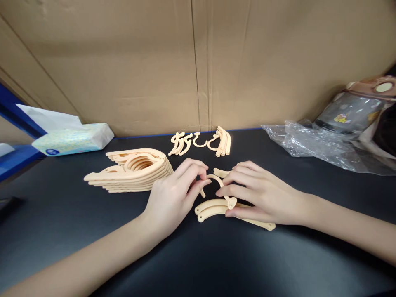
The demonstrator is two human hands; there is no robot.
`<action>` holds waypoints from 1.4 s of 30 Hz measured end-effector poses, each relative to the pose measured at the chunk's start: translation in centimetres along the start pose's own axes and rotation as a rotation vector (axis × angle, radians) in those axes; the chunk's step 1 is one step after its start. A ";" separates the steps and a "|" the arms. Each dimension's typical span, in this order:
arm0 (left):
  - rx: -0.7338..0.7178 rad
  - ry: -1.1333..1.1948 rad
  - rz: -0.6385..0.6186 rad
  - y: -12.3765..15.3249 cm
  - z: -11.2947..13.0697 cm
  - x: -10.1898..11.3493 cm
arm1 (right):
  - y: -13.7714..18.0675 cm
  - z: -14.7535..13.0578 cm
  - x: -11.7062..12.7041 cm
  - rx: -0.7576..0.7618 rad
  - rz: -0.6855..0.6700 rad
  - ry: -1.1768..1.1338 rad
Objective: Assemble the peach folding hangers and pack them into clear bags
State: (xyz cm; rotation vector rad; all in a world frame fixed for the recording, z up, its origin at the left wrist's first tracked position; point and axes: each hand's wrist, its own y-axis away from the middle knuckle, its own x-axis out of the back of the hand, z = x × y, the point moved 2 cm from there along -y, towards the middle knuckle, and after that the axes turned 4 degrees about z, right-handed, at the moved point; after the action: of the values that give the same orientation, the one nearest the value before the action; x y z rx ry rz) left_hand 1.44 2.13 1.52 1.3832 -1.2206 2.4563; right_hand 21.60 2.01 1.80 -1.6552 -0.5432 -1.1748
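My left hand point(173, 198) pinches a curved cream plastic hook piece point(213, 179) between thumb and fingertips at the middle of the black table. My right hand point(256, 194) rests with curled fingers on the other end of that hook and presses on cream curved hanger arms point(210, 208) lying under it. A long thin arm point(260, 223) pokes out from below my right palm. Both hands work close together, fingertips almost touching.
A stack of folded cream hangers point(133, 170) lies left of my hands. Loose hooks and arms point(201, 143) sit near the cardboard wall point(198, 62). A tissue pack point(72, 138) is far left; crumpled clear plastic point(312, 144) and a bag point(361, 107) are right.
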 end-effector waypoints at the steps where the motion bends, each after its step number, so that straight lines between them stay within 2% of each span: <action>1: -0.004 0.001 0.007 0.0 0.0 0.1 | 0.0 0.1 0.0 -0.010 -0.003 -0.001; 5: -0.046 0.019 0.001 0.1 0.0 0.2 | 0.1 0.4 0.2 -0.065 -0.002 -0.019; 9: -0.178 0.050 -0.008 0.2 0.4 0.2 | 0.1 0.6 0.3 -0.112 0.006 -0.034; 13: -0.320 -0.024 -0.026 0.3 0.8 0.1 | 0.0 0.8 0.3 -0.142 0.012 -0.066; 16: -0.367 -0.034 -0.057 0.4 1.0 0.0 | 0.0 1.0 0.3 -0.179 0.031 -0.137; 22: -0.356 -0.038 -0.120 0.5 0.8 -0.4 | 0.2 1.7 0.2 -0.343 0.144 -0.404; 26: -0.331 -0.031 -0.170 0.5 0.7 -0.5 | 0.2 2.0 0.1 -0.474 0.115 -0.494; 34: -0.253 0.045 -0.296 0.4 0.7 -0.6 | 0.3 1.8 -0.2 -0.616 0.048 -0.735; 42: -0.284 -0.038 -0.299 0.5 0.6 -0.8 | 0.3 2.5 -0.6 -0.760 0.165 -0.979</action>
State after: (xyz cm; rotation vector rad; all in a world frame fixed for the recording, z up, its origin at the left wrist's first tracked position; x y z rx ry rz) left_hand 2.15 1.62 0.86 1.4182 -1.2106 1.9820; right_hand 22.73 4.27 1.02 -2.8783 -0.5466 -0.3607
